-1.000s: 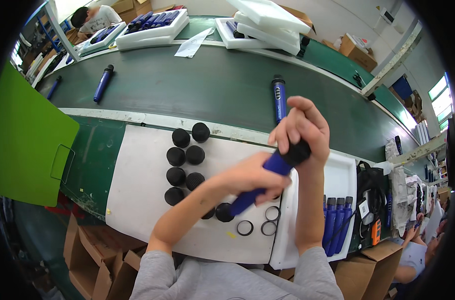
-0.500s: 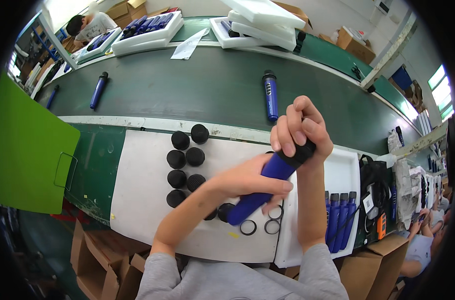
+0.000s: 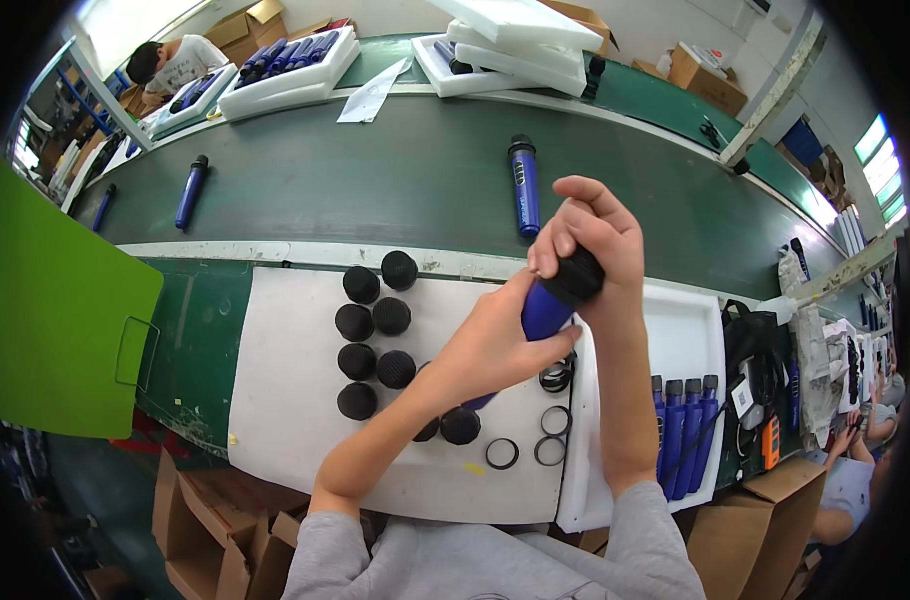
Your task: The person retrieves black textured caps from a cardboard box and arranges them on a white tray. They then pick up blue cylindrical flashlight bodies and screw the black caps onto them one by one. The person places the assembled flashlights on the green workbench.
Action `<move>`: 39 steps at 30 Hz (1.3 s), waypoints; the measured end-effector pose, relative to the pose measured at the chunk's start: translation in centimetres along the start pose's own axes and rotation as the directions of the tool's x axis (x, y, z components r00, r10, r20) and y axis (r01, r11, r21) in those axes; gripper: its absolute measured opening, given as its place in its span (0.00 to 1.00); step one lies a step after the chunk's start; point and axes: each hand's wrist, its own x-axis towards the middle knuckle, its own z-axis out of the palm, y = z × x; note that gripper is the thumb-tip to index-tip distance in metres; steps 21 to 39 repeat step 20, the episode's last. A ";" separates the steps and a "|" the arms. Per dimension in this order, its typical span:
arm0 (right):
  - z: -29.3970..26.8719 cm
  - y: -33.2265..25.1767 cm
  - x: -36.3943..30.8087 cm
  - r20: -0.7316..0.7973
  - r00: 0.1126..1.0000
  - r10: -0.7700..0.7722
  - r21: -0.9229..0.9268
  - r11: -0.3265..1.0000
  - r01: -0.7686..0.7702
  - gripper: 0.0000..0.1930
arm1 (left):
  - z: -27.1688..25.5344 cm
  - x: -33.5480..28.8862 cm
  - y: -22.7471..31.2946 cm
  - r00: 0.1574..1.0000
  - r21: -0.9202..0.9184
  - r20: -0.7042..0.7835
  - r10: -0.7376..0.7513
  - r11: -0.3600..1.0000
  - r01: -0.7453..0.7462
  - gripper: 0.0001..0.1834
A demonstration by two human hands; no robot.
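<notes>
Both my hands are on a blue microphone [image 3: 545, 315] with a black head, tilted over the white work sheet. My left hand [image 3: 500, 345] is wrapped round its blue body, hiding most of it. My right hand [image 3: 603, 240] has its fingers closed over the black head end. Below and to the left, several black mesh microphone heads [image 3: 392, 316] stand in two columns on the sheet [image 3: 285, 400]. Thin black rings [image 3: 502, 454] lie near the sheet's right edge, with a small stack of black rings [image 3: 557, 376] beside my right forearm.
A white foam tray [image 3: 585, 508] on the right holds several blue microphone bodies [image 3: 681, 440]. Beyond the sheet, blue microphones [image 3: 524, 190] lie on a dark green belt [image 3: 365, 170]. A green panel [image 3: 65, 310] stands left; cardboard boxes [image 3: 760, 520] flank me. Another person [image 3: 180, 65] sits far left.
My hands have brought the microphone slightly up and left. Its black end now points more toward me, and my left hand covers more of the blue body.
</notes>
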 end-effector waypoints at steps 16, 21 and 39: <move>0.5 0.9 0.0 -0.141 0.990 -0.010 -0.133 0.991 -0.008 0.13 | -0.3 0.4 -0.6 0.991 -0.066 0.025 -0.129 0.989 0.131 0.10; -1.2 -0.5 0.1 0.257 0.966 -0.015 0.058 0.998 0.000 0.21 | -0.7 0.2 -0.6 0.970 -0.197 0.245 -0.003 0.979 0.052 0.15; -1.2 -0.5 0.1 0.257 0.966 -0.015 0.058 0.998 0.000 0.21 | -0.7 0.2 -0.6 0.970 -0.197 0.245 -0.003 0.979 0.052 0.15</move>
